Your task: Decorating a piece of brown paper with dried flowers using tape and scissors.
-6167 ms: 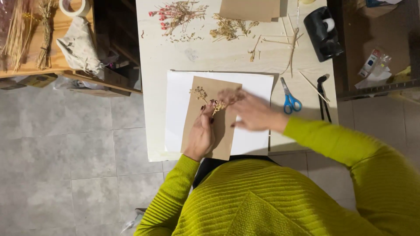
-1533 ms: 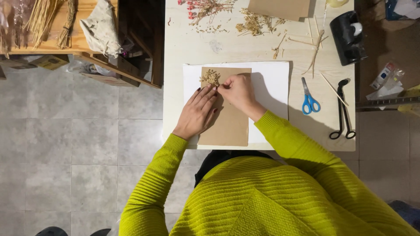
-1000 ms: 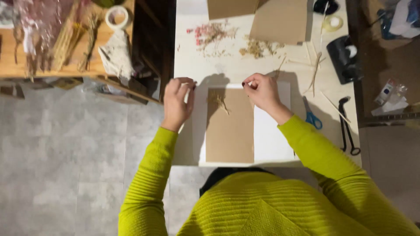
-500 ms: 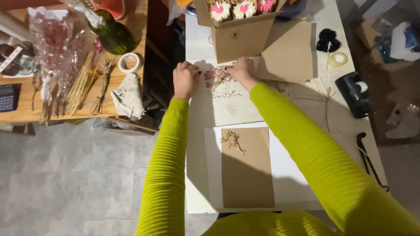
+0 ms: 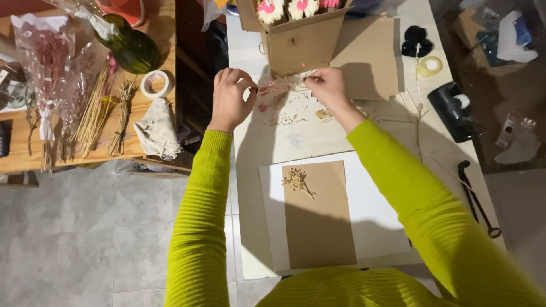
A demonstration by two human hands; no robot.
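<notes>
Both my arms in yellow-green sleeves reach to the far part of the white table. My left hand and my right hand pinch the two ends of a thin sprig of dried pink flowers, held just above the table in front of a cardboard box. Loose dried flower bits lie under the hands. Nearer to me a brown card rests on a white sheet, with a small dried pale sprig on its upper left corner.
A black tape dispenser, a tape roll and black scissors lie at the right of the table. A wooden side table on the left carries wrapped dried flowers, grass bundles, a green bottle and white tape.
My hands left the brown card and reached forward to the dried flowers by the box. They now hold a pink sprig between them. The view has tilted further up the table.
</notes>
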